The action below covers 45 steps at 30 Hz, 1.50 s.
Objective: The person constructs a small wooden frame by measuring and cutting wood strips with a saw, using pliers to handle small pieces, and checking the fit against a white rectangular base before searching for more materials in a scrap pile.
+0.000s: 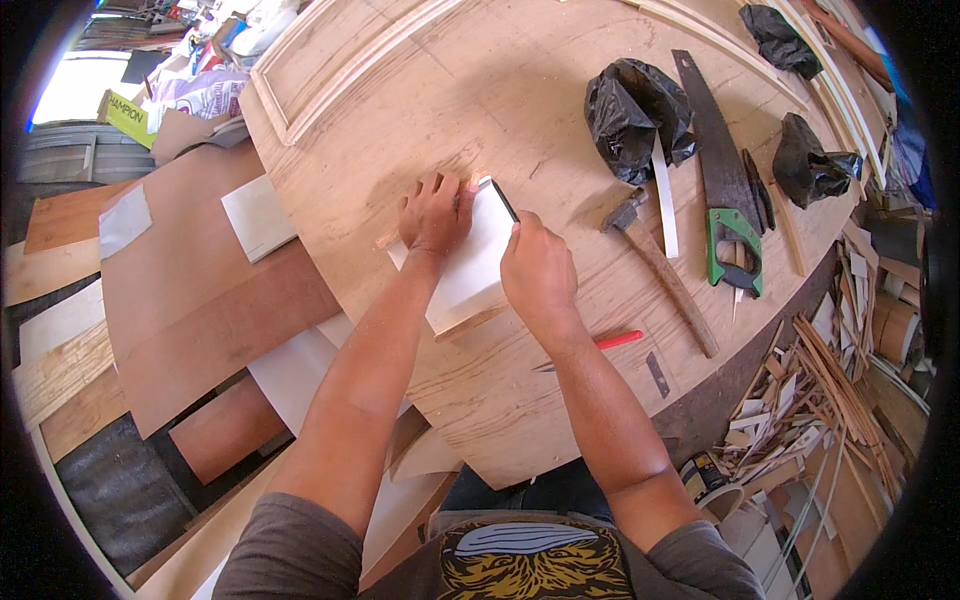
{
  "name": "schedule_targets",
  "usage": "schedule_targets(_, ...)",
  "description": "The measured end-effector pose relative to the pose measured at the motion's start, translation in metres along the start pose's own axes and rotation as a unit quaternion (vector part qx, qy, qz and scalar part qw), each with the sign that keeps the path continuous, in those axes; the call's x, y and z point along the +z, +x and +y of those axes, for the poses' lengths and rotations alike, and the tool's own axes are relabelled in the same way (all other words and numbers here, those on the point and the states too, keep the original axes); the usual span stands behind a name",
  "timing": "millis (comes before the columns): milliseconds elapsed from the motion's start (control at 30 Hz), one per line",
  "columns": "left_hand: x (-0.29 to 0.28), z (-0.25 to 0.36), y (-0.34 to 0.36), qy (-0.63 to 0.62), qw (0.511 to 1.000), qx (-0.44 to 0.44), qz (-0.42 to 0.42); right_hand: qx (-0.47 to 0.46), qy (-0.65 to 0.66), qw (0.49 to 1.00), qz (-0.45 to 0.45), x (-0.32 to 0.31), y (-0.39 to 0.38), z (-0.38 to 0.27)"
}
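The left hand's grip [436,212] lies open, fingers flat on a white board [465,262]; the right hand [537,268] is clamped on a thin dark blade [503,200] at its edge. The board rests mid-surface on a plywood surface [420,110], with a hammer [655,262] and green-handled saw [722,180] to the right.

Plywood desk [480,400], curved near edge. White-faced board [470,270] at centre. Hammer [660,265] and green-handled saw [725,190] at 3 o'clock. Red pencil [618,341] at 5 o'clock. Black plastic bags [635,115] at 1 to 2 o'clock.
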<state>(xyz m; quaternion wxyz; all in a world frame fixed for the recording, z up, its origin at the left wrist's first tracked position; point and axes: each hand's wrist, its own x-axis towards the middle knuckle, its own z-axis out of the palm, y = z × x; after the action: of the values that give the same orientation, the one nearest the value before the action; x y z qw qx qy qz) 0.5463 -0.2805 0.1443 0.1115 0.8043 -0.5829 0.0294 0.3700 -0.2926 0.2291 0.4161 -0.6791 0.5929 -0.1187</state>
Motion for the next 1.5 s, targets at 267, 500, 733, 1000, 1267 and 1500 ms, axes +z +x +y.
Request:
schedule_targets(267,0.001,0.002,0.001,0.000,1.000,0.006,0.011,0.004,0.010,1.000,0.003,0.003,0.003,0.001)
schedule_targets(500,-0.005,0.005,0.001,-0.009,1.000,-0.005,-0.016,-0.008,0.007,1.000,-0.007,0.001,0.005,-0.001)
schedule_targets(733,-0.002,0.003,0.000,-0.008,1.000,0.006,0.012,-0.011,0.052,0.999,0.008,0.001,0.007,-0.003)
schedule_targets(1000,-0.008,0.005,0.001,-0.015,0.999,-0.007,-0.031,0.016,0.110,0.994,0.016,-0.019,-0.008,0.003)
schedule_targets(1267,-0.010,0.006,0.000,-0.024,0.999,-0.014,-0.045,-0.030,0.065,0.993,0.097,-0.026,0.000,0.045)
schedule_targets(1500,-0.008,0.009,0.002,-0.012,0.999,-0.010,-0.036,-0.037,0.090,0.995,0.035,-0.003,0.002,0.029)
